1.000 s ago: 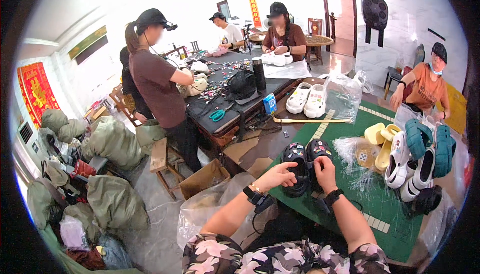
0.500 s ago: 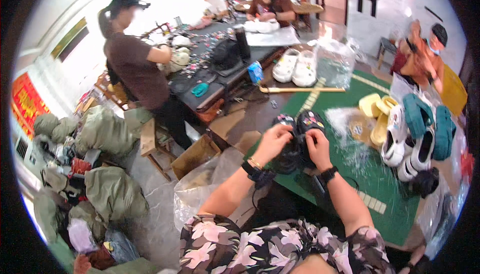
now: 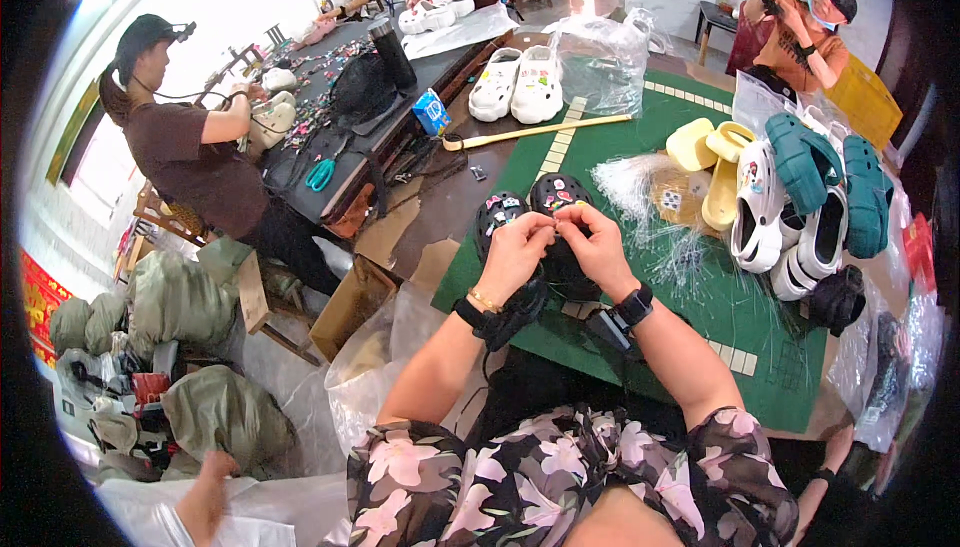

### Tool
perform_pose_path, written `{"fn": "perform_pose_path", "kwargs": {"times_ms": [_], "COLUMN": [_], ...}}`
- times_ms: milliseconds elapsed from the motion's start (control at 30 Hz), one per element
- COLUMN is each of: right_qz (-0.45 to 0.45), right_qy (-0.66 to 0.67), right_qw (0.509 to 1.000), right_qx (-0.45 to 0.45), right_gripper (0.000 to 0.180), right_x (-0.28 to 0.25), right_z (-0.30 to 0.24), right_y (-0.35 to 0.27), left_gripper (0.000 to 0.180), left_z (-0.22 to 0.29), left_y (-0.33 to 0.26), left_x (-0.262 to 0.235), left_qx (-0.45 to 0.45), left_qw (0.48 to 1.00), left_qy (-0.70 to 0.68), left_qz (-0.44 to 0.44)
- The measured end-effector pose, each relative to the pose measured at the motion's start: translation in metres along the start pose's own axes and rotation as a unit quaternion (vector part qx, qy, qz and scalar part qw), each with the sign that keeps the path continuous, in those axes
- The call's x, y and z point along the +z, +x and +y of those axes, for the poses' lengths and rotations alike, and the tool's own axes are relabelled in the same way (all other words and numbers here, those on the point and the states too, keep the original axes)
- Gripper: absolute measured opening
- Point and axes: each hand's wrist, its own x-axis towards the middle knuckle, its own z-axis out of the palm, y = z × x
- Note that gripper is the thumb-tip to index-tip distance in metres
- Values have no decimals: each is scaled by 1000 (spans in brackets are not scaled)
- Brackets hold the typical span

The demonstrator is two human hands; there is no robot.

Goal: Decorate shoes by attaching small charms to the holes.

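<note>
The left hand (image 3: 513, 259) and right hand (image 3: 598, 250) meet over the black clogs (image 3: 557, 190) on the green mat (image 3: 740, 297) at the bench's (image 3: 452, 197) near side, each grip pressed together at the fingertips, anything pinched too small to tell, white clogs (image 3: 537, 99) standing farther off

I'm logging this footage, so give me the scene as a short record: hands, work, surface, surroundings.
Hands: left hand and right hand close together over black clogs; anything pinched is unclear
Work: black clogs side by side, charms on toes
Surface: green mat
Beyond: white clogs, yellow stick
Right: pale yellow clogs, teal clogs
</note>
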Motion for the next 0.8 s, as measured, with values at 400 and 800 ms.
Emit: {"fn": "perform_pose_path", "kwargs": {"times_ms": [400,800], "right_qz": [15,7], "right_qy": [-2,-55], "right_qw": [1000,998], "right_qx": [3,8], "right_gripper": [9,11], "right_x": [8,9], "right_z": [-2,-9], "right_y": [-3,-3], "left_gripper": [17,12], "left_z": [-16,-14], "left_y": [3,-3], "left_x": [-4,-1], "left_qx": [30,88], "left_qw": [999,990], "left_qy": [-7,32], "left_qz": [35,105]}}
